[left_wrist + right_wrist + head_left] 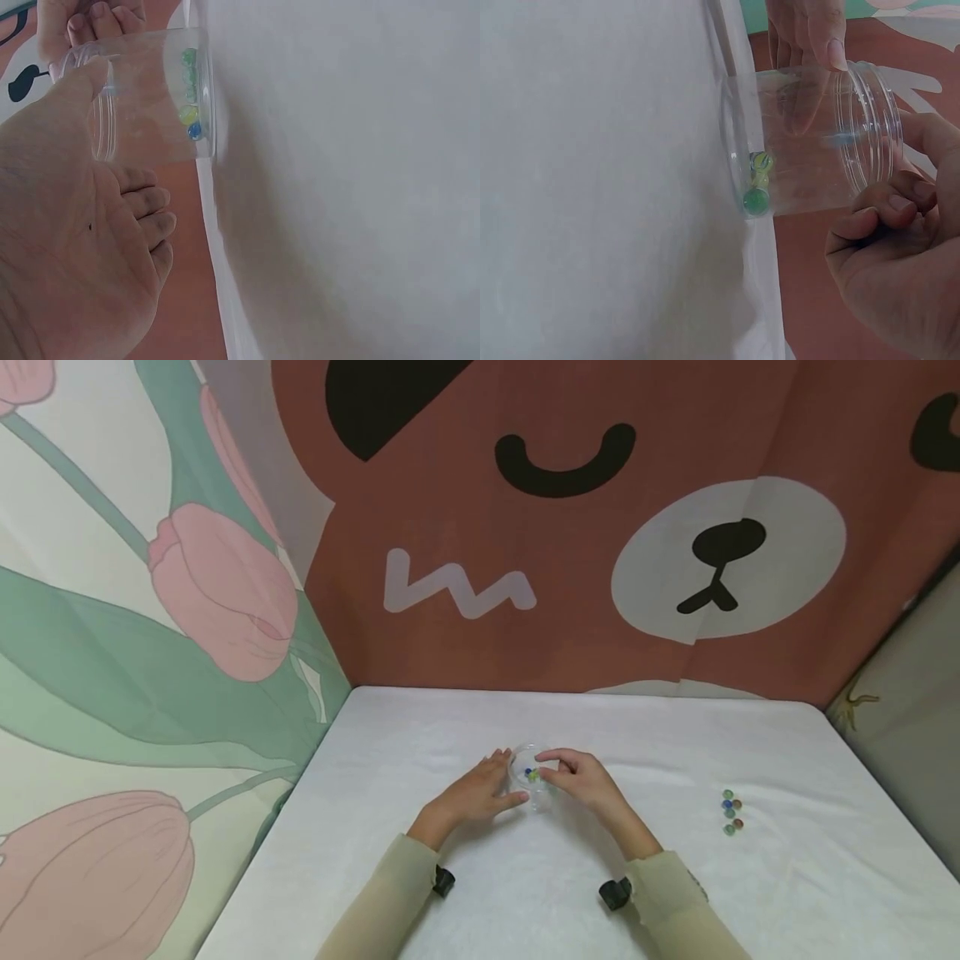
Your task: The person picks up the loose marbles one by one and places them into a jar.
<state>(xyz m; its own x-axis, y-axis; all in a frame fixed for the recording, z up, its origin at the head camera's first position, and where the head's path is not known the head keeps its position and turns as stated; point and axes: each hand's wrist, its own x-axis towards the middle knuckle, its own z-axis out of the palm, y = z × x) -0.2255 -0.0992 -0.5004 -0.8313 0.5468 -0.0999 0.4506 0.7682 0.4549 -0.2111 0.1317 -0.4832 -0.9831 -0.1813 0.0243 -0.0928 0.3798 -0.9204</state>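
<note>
A clear jar stands upright with its mouth uncovered between my two hands. Green, yellow and blue marbles lie at its bottom, and a blurred blue spot shows inside near the threaded neck. My left hand rests against the jar's left side, thumb at the neck and fingers extended around the far side. Over the mouth hovers my right hand, index finger and thumb apart with nothing seen between them. Its other fingers are curled beside the neck.
Several loose marbles, green, blue and amber, lie in a small cluster to the right on the white tablecloth. A brown cloth with a bear's face hangs behind the table. Another with tulips hangs at the left.
</note>
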